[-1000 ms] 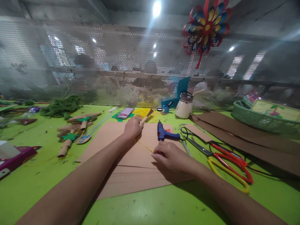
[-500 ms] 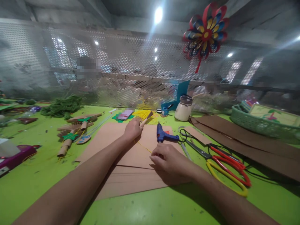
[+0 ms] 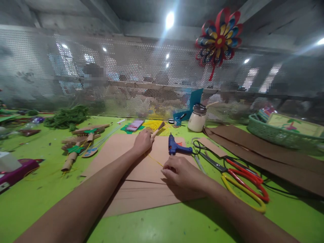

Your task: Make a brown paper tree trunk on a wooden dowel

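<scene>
My left hand (image 3: 143, 141) clamps a brown paper roll (image 3: 157, 129) jutting toward two o'clock; apart at four o'clock, my right hand (image 3: 178, 170) pinches yellow string (image 3: 156, 160), blue glue gun (image 3: 177, 147) at its twelve.

The room is rather dim, and the strongest light comes from an overexposed white lamp (image 3: 169, 20) on the ceiling, with a bluish streak of glare below it. The right hand (image 3: 181, 170) casts a soft shadow on the brown sheets (image 3: 141, 195), while the green table (image 3: 152, 227) shines palely at its near side. Behind the perforated screen (image 3: 141, 81) everything is hazy and blurred, partly pixelated, and the wide lens stretches the edges.
</scene>
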### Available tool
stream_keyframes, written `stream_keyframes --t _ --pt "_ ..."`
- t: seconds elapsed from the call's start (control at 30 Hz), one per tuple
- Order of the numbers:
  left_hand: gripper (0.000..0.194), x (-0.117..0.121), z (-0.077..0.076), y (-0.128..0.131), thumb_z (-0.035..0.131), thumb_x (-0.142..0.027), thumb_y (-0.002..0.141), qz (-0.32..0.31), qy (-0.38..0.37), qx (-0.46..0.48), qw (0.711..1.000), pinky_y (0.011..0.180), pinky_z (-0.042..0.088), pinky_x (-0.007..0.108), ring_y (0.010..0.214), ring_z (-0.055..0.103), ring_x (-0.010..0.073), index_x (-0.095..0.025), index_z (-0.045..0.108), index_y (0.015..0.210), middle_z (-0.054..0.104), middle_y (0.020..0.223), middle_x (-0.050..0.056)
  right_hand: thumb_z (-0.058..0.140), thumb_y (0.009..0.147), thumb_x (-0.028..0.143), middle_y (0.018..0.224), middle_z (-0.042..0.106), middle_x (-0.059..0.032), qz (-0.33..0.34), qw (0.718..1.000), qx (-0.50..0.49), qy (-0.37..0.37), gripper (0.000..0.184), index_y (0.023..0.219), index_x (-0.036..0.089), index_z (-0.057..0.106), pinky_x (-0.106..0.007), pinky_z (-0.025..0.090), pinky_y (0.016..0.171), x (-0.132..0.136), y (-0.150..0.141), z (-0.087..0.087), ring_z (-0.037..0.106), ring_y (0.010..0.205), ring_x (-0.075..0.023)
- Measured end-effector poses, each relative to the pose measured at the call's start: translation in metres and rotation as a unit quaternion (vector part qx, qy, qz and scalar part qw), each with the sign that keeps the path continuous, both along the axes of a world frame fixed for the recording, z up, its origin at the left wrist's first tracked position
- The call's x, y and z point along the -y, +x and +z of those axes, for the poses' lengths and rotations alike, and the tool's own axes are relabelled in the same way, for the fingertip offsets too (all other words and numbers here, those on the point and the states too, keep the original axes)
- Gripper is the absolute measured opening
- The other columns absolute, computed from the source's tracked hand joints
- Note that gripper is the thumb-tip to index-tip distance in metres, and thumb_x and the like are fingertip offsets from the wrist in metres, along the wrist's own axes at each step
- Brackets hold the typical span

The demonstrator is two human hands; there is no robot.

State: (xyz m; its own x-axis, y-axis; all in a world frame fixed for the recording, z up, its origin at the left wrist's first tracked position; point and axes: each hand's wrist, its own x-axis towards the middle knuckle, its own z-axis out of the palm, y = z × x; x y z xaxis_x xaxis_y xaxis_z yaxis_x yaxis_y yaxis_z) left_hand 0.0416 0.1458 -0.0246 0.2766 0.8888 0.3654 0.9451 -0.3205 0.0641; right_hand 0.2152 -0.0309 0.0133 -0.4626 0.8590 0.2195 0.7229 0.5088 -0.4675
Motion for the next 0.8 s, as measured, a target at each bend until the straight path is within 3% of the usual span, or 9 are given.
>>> stream_keyframes --t 0.47,0.8 --pt "0.035 0.005 -0.0009 0.002 0.058 -0.034 0.092 -0.024 0.031 -0.005 0.999 0.087 0.053 0.044 0.103 0.061 0.0224 -0.015 0.057 0.121 0.059 0.121 0.01 0.058 0.089 0.026 0.085 0.065 -0.0088 0.008 0.998 0.066 0.024 0.019 0.079 0.012 0.066 -0.027 0.037 0.071 0.0062 -0.0029 0.0071 0.053 0.079 -0.0166" --pt "0.035 0.0079 0.0014 0.0028 0.059 -0.034 0.092 -0.034 0.029 0.003 0.999 0.087 0.053 0.043 0.103 0.061 0.0225 -0.015 0.057 0.121 0.059 0.122 0.011 0.057 0.089 0.023 0.085 0.066 -0.0084 -0.011 0.999 0.043 0.009 0.018 0.078 0.013 0.067 -0.027 0.037 0.069 0.0085 -0.0043 0.0091 0.053 0.076 -0.0159"
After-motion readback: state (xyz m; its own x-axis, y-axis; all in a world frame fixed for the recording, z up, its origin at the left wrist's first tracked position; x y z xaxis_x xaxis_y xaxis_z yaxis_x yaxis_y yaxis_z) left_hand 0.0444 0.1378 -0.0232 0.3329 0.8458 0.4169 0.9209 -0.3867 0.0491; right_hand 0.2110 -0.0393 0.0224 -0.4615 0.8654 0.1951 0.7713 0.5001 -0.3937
